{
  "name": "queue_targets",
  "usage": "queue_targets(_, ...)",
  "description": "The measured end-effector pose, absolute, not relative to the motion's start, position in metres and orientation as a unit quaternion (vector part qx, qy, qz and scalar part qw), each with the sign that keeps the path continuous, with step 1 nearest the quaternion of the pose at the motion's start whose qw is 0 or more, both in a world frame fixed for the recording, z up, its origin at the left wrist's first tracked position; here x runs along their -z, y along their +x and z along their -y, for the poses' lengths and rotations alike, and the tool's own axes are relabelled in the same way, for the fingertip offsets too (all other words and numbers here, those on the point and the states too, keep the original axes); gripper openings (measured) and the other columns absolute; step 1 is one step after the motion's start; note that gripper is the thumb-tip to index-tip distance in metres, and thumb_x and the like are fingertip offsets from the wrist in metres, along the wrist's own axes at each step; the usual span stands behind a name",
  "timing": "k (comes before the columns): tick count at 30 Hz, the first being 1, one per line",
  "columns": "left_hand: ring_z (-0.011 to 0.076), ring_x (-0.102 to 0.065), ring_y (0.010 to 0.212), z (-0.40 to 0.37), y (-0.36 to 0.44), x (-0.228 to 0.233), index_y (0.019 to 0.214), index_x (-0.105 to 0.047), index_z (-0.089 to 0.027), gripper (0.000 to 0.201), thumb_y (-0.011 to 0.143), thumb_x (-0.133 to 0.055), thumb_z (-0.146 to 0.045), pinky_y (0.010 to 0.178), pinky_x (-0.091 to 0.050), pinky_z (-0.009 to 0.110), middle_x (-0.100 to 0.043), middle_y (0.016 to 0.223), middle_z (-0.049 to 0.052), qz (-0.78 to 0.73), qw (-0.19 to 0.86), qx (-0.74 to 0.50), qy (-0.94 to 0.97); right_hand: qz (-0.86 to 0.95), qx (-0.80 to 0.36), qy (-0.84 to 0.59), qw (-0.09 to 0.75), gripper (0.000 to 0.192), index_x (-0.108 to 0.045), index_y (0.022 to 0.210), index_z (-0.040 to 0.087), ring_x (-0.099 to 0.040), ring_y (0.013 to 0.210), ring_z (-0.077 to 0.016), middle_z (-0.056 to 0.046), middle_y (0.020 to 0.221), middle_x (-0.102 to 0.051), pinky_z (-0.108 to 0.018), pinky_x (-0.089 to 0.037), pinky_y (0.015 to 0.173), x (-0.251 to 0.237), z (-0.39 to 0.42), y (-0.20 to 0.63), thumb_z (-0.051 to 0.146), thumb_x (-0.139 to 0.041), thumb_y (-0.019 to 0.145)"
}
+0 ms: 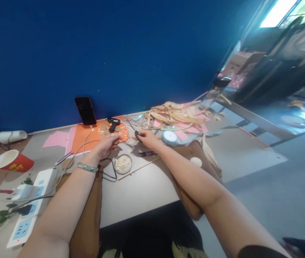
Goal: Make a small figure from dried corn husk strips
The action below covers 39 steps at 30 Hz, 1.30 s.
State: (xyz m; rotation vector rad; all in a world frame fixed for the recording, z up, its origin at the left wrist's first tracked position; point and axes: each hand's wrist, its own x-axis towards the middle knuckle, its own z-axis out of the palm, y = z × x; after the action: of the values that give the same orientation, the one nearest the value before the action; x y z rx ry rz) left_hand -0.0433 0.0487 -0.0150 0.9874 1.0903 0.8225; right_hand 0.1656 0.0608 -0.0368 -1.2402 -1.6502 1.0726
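Observation:
My left hand (109,144), with a jade-coloured bangle at its wrist, has its fingers pinched together; what they hold, if anything, is too small to make out. Across a short gap, my right hand (149,139) grips a slim dark-handled tool (137,134) whose thin tip points up and left; its exact kind is unclear. A black glue gun (113,124) lies just beyond my left hand on orange paper (81,138). Below the hands is a round dish (123,164) of pale strips, with a thin stick (139,168) beside it.
Dried husk strips (174,111) lie over pink paper at the back right, near a ribbon roll (169,137). A phone (85,110) leans on the blue wall. At left are a power strip (35,200) with cables, a red paper cup (14,161) and a white cup (12,136).

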Motion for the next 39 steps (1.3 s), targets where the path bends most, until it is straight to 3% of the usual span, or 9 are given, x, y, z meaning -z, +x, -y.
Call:
queue_targets(5, 0.0026, -0.029, 0.038, -0.047, -0.043, 0.014, 0.076, -0.057, -0.013, 0.013, 0.075, -0.06, -0.026, 0.039, -0.029, 0.014, -0.037, 0.05, -0.007, -0.494, 0.65, -0.344, 0.464, 0.59, -0.47, -0.485, 0.442, 0.048, -0.049, 0.06, 0.017, -0.029, 0.049, -0.0065, 0.006, 0.051, -0.036, -0.024, -0.021, 0.048, 0.018, -0.064, 0.162, 0.062, -0.064, 0.064)
queue_targets(12, 0.0021, -0.028, 0.038, -0.05, -0.051, 0.012, 0.078, -0.056, -0.014, 0.013, 0.074, -0.06, -0.026, 0.04, -0.032, 0.015, -0.037, 0.052, -0.007, -0.48, 0.647, -0.345, 0.482, 0.608, -0.367, -0.46, 0.533, 0.042, -0.052, 0.063, 0.016, -0.033, 0.054, -0.007, 0.004, 0.058, -0.041, -0.023, -0.025, 0.051, -0.024, -0.05, 0.193, 0.056, -0.063, 0.071)
queue_targets(16, 0.003, -0.03, 0.039, -0.05, -0.048, 0.015, 0.078, -0.056, -0.014, 0.013, 0.073, -0.061, -0.025, 0.041, -0.032, 0.015, -0.037, 0.052, -0.007, -0.469, 0.649, -0.349, 0.486, 0.585, -0.272, -0.504, 0.575, 0.04, -0.045, 0.059, 0.018, -0.034, 0.059, -0.0096, 0.003, 0.06, -0.038, -0.025, -0.029, 0.057, 0.007, -0.038, 0.197, 0.053, -0.058, 0.074)
queue_targets(22, 0.0036, -0.031, 0.039, -0.05, -0.047, 0.02, 0.078, -0.057, -0.014, 0.015, 0.072, -0.062, -0.027, 0.04, -0.03, 0.015, -0.036, 0.051, -0.008, -0.476, 0.651, -0.36, 0.469, 0.657, -0.199, -0.513, 0.516, 0.038, -0.038, 0.055, 0.02, -0.038, 0.064, -0.0119, 0.002, 0.063, -0.04, -0.026, -0.031, 0.063, 0.051, -0.037, 0.181, 0.046, -0.06, 0.073)
queue_targets(28, 0.0023, -0.029, 0.037, -0.047, -0.044, 0.017, 0.082, -0.058, -0.013, 0.015, 0.075, -0.06, -0.026, 0.042, -0.033, 0.015, -0.036, 0.051, -0.008, -0.456, 0.689, -0.371, 0.424, 0.678, -0.273, -0.499, 0.466, 0.04, -0.04, 0.055, 0.019, -0.032, 0.057, -0.0094, 0.004, 0.057, -0.036, -0.024, -0.027, 0.056, 0.029, -0.04, 0.169, 0.049, -0.057, 0.075)
queue_targets(31, 0.0024, -0.03, 0.036, -0.044, -0.042, 0.011, 0.085, -0.059, -0.012, 0.014, 0.075, -0.055, -0.021, 0.046, -0.042, 0.019, -0.043, 0.053, -0.007, -0.428, 0.726, -0.393, 0.368, 0.663, -0.317, -0.495, 0.463, 0.041, -0.04, 0.054, 0.018, -0.03, 0.055, -0.0083, 0.005, 0.054, -0.034, -0.024, -0.024, 0.053, 0.019, -0.048, 0.163, 0.051, -0.055, 0.075)
queue_targets(39, 0.0127, -0.061, 0.06, -0.039, -0.033, 0.008, 0.1, -0.061, -0.011, 0.034, 0.067, -0.056, -0.006, 0.063, -0.054, 0.029, -0.066, 0.073, 0.005, -0.38, 0.747, -0.426, 0.341, 0.614, -0.409, -0.479, 0.476, 0.039, -0.045, 0.055, 0.018, -0.032, 0.056, -0.0088, 0.004, 0.054, -0.037, -0.024, -0.027, 0.054, 0.034, -0.058, 0.144, 0.051, -0.059, 0.068)
